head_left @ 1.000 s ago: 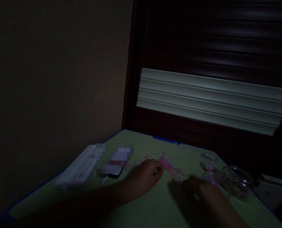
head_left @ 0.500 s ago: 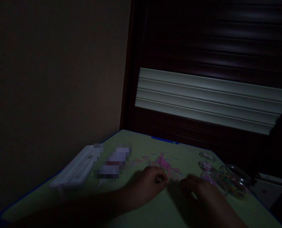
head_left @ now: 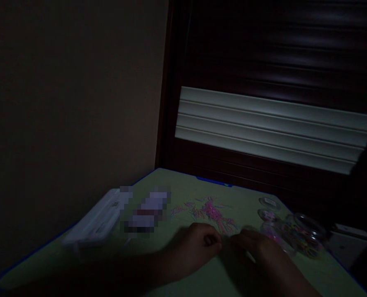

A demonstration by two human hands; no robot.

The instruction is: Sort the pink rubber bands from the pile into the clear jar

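Note:
My left hand (head_left: pixel 198 246) is just in front of a scattered pile of small, thin pink and pale pieces (head_left: pixel 213 211) on the pale green table (head_left: pixel 177 181). Its thumb and fingers are curled together in a pinch. Close on the right, my right hand (head_left: pixel 260 249) also has its fingers pressed together, angled toward the left one. A narrow gap parts the two sets of fingertips. It is too dark to make out anything between them. Beyond my right hand stands a clear jar (head_left: pixel 305 236) of colourful rings, beside a small clear container with pink contents (head_left: pixel 274 236).
At the left lies a long white case (head_left: pixel 93 220), with a pixelated flat item (head_left: pixel 148 210) next to it. Round clear lids or dishes (head_left: pixel 269 203) lie near the right edge. A white box (head_left: pixel 349 243) is past the table's right side. A wall borders the left.
Both hands have come slightly nearer to me, away from the pile. The right fingertips have shifted a little left, and more of the pink pieces show.

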